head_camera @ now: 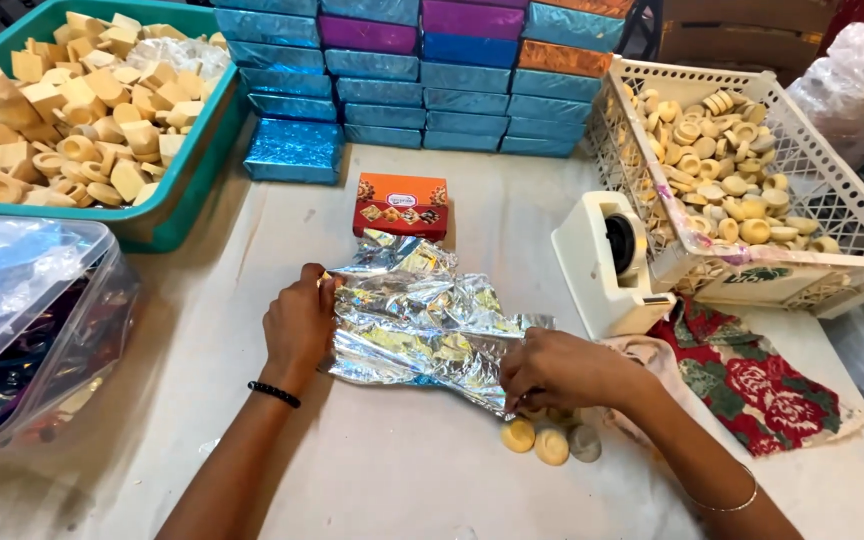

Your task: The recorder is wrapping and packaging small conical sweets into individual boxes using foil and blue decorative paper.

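1. Upper left of frame: teal tub heaped with tan wooden blocks, parked within reach.
2. Left hand, centre frame: fingers curled, pinning the left edge of the foil sheet so it likely can't slide.
3. Foil sheet: centre of the tabletop, silver, crinkled, creased over something inside.
4. Right hand: fingers pinching the foil's lower right edge, just above three small round pieces.
5. Right: white tape dispenser, white crate of discs.

A small packing workshop is showing here: foil-wrapped boxes are standing stacked along the back of the surface, crates and a tub are holding bulk sweets, and a tape dispenser is sitting close by.
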